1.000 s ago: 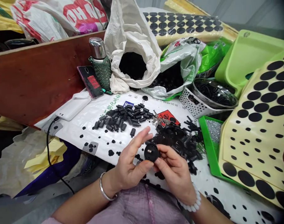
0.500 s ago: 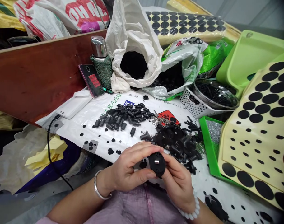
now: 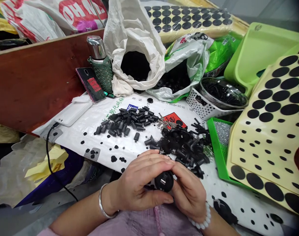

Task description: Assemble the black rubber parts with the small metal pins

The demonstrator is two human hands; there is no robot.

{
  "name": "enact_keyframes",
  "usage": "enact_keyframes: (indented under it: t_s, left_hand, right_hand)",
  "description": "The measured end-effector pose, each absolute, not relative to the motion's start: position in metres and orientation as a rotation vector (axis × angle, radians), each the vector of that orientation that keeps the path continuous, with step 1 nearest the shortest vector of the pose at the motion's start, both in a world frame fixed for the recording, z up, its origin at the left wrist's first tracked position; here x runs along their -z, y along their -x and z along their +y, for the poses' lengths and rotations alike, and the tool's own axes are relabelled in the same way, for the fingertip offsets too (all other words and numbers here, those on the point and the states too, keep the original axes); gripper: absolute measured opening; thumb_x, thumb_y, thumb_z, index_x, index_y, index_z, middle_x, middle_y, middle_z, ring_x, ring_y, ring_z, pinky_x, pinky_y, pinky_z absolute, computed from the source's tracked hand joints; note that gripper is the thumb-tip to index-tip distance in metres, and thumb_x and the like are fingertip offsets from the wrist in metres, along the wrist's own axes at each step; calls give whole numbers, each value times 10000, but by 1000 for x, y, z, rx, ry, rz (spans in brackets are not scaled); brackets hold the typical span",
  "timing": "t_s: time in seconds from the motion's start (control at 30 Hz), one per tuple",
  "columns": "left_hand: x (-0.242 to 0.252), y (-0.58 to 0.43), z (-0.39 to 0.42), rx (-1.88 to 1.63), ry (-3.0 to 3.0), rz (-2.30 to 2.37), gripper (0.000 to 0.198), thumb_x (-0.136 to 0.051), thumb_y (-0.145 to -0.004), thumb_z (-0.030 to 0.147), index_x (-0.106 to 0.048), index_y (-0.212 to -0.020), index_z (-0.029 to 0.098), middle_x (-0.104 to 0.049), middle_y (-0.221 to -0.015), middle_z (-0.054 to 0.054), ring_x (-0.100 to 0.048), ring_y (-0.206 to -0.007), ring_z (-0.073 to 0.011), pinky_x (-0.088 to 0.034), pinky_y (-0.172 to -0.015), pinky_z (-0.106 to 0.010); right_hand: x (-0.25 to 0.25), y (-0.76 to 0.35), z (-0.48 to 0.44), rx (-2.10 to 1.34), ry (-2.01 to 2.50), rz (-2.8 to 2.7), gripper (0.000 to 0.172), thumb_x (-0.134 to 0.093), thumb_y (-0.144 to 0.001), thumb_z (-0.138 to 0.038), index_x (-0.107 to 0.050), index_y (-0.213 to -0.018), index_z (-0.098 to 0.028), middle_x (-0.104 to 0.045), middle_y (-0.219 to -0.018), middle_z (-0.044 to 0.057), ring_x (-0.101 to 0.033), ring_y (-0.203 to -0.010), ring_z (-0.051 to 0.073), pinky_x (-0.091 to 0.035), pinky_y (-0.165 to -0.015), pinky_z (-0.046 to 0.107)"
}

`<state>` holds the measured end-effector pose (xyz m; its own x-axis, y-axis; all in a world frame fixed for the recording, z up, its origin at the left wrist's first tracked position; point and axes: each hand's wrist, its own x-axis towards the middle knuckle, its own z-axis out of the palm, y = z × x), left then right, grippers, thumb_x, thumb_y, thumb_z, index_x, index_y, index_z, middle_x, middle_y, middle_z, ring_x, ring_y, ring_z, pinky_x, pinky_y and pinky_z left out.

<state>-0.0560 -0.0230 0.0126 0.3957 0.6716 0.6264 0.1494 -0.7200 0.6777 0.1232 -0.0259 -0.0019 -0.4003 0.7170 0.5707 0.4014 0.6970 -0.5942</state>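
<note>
Between my two hands is a round black plastic part [image 3: 164, 181] with a small shiny metal piece in its face. My left hand [image 3: 141, 180] curves over its top and side, the thumb stretched below it. My right hand [image 3: 188, 186] closes round it from the other side, and the fingertips of both hands meet above. How the fingers grip its underside is hidden. Just beyond the hands lies a pile of black plastic parts [image 3: 186, 144] with stems and discs. Left of that pile are several small black cylinders [image 3: 124, 123] on the white sheet [image 3: 75, 141].
A white sack [image 3: 137, 32], a metal flask [image 3: 96, 46] and a phone [image 3: 91, 87] stand at the back. A glass bowl [image 3: 225, 95] rests on a white basket [image 3: 203, 108]. To the right are a green tray [image 3: 216, 164] and sheets of black round stickers [image 3: 259, 150].
The round black part has sunk slightly and turned in my hands. My left fingers now reach further over it, and the left thumb has slid right beneath it. The whole view has shifted slightly.
</note>
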Motion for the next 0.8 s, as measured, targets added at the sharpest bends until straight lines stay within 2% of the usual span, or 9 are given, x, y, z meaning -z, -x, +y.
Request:
enact_keyframes:
  t_s: [0.13, 0.27, 0.37, 0.47, 0.6, 0.7, 0.8]
  left_hand:
    - [-8, 47, -24, -1462, -2018, 811, 532, -635, -775, 370, -480, -1253, 195, -647, -1099, -139, -587, -1054, -264, -404, -984, -423]
    - [-7, 48, -23, -1388, -1914, 810, 551, -582, -809, 384, -438, -1299, 177, -567, -1224, -159, -537, -1119, -282, -404, -986, -425]
    - [-10, 53, -19, -1349, -1874, 830, 489, -522, -853, 262, -420, -1323, 172, -543, -1265, -144, -514, -1154, -267, -404, -993, -408]
    - [-16, 55, -12, -1313, -1985, 806, 411, -503, -844, 128, -515, -1249, 191, -632, -1152, -111, -588, -1055, -215, -464, -926, -342]
    - [-16, 55, -8, -1284, -2076, 859, 393, -499, -841, 103, -543, -1219, 200, -679, -1054, -93, -634, -956, -180, -504, -858, -298]
    - [-11, 55, -9, -1269, -2063, 931, 401, -483, -846, 99, -528, -1232, 196, -643, -1128, -100, -590, -1052, -192, -474, -923, -322]
    - [-7, 56, -11, -1263, -2047, 932, 493, -520, -840, 148, -423, -1322, 184, -542, -1274, -121, -503, -1174, -230, -431, -987, -364]
  right_hand:
    - [5, -122, -28, -431, 925, -1986, 241, -414, -888, -230, -529, -1097, -189, -676, -845, 85, -666, -757, 208, -538, -608, 294]
    - [6, -120, -29, -506, 968, -1942, 213, -447, -876, -211, -526, -1072, -187, -657, -825, 72, -648, -707, 181, -525, -581, 273]
    - [6, -122, -28, -572, 977, -1918, 207, -480, -859, -188, -531, -1060, -183, -645, -826, 65, -635, -705, 170, -520, -589, 268]
    - [9, -124, -28, -731, 1002, -1880, 218, -492, -857, -189, -526, -1073, -183, -635, -806, 48, -623, -646, 147, -518, -569, 257]
    - [11, -124, -27, -811, 1019, -1857, 214, -484, -860, -185, -529, -1069, -183, -621, -790, 42, -610, -603, 136, -514, -529, 247]
    - [9, -123, -24, -730, 1029, -1863, 233, -495, -852, -175, -535, -1080, -191, -618, -804, 39, -602, -585, 128, -514, -525, 244]
    - [5, -124, -20, -678, 1067, -1836, 249, -509, -845, -171, -544, -1090, -197, -635, -874, 55, -603, -582, 123, -519, -537, 245]
